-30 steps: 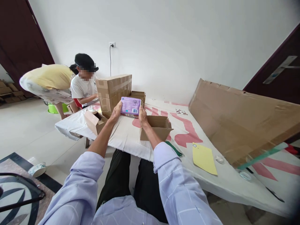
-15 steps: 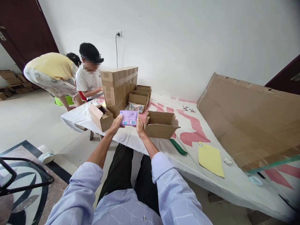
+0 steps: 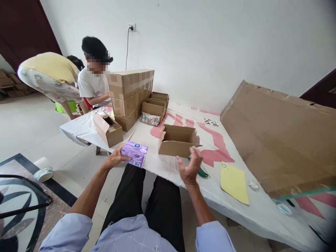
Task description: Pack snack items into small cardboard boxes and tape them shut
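My left hand [image 3: 115, 158] grips the left end of a purple tissue pack [image 3: 134, 153], thumb over its front, at the table's front edge. With fingers apart and nothing in it, my right hand [image 3: 190, 168] hovers at the front right corner of an open cardboard box [image 3: 173, 148]. Partly covered by that hand, a dark green curved tool handle [image 3: 202, 173] lies on the cloth. Left of the tissue pack stands another small carton [image 3: 114, 134] with its flap raised.
Taped boxes [image 3: 131, 85] are stacked at the table's left, beside a row of open cartons [image 3: 153, 106] and a printed packet [image 3: 150, 118]. A yellow sheet [image 3: 234, 183] and a large cardboard panel [image 3: 278, 140] are to the right. Two people [image 3: 93, 84] work at the far left.
My right hand has let go of the tissue pack and moved right, past the open box. My left hand has brought the pack nearer and lower, tilting it.
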Available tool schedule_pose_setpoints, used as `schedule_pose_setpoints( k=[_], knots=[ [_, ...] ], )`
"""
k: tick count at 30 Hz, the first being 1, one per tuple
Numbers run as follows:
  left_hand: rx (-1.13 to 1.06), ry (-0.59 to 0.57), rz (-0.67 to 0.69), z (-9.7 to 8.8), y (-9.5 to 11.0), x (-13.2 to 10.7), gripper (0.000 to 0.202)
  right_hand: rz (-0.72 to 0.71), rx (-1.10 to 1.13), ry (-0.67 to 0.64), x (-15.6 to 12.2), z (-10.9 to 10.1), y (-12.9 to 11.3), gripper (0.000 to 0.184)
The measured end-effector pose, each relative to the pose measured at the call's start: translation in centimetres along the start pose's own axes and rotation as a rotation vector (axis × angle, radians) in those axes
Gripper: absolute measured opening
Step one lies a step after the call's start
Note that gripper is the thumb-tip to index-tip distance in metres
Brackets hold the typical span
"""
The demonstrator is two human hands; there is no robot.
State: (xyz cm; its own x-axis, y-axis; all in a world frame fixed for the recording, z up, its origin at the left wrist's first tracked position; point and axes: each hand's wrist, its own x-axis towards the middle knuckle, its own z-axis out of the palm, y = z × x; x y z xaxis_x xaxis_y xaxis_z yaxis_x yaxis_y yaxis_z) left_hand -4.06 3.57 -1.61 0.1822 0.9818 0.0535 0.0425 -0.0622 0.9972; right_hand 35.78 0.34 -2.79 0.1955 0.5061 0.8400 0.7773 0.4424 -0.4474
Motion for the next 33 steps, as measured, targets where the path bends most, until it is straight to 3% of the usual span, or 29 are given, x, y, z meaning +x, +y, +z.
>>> schedule_pose_setpoints(
  k=[3, 5, 8, 12, 18, 21, 27, 30, 33],
  knots=[
    [0.031, 0.038, -0.004, 0.2, -0.5, 0.0, 0.079, 0.197, -0.032, 0.061, 2.5, -2.4, 4.5, 0.095],
    [0.028, 0.028, -0.019, 0.9, -0.6, 0.3, 0.077, 0.342, 0.061, -0.062, 3.7, -2.7, 6.8, 0.101],
    [0.023, -0.036, -0.029, 2.2, -0.5, 0.8, 0.074, 0.481, 0.219, -0.294, 4.3, -1.7, 8.6, 0.093],
    [0.023, -0.083, -0.004, 3.9, -0.5, 1.7, 0.074, 0.537, 0.236, -0.322, 3.6, 0.0, 8.6, 0.087],
    [-0.011, -0.079, 0.004, 4.4, -1.4, 3.8, 0.079, 0.561, 0.331, -0.415, 3.6, 0.7, 7.8, 0.124],
    [-0.008, -0.096, 0.019, 4.3, -2.0, 4.4, 0.075, 0.584, 0.402, -0.480, 4.5, 1.0, 7.6, 0.133],
    [-0.007, -0.092, 0.039, 3.9, -3.7, 4.9, 0.080, 0.666, 0.410, -0.521, 6.4, 1.6, 8.0, 0.128],
    [0.032, -0.090, 0.058, 3.3, -4.3, 5.5, 0.080, 0.654, 0.363, -0.547, 7.0, 2.0, 9.1, 0.110],
    [0.083, -0.084, 0.073, 2.6, -4.6, 5.9, 0.083, 0.522, 0.256, -0.494, 7.2, 2.6, 9.9, 0.088]
  ],
)
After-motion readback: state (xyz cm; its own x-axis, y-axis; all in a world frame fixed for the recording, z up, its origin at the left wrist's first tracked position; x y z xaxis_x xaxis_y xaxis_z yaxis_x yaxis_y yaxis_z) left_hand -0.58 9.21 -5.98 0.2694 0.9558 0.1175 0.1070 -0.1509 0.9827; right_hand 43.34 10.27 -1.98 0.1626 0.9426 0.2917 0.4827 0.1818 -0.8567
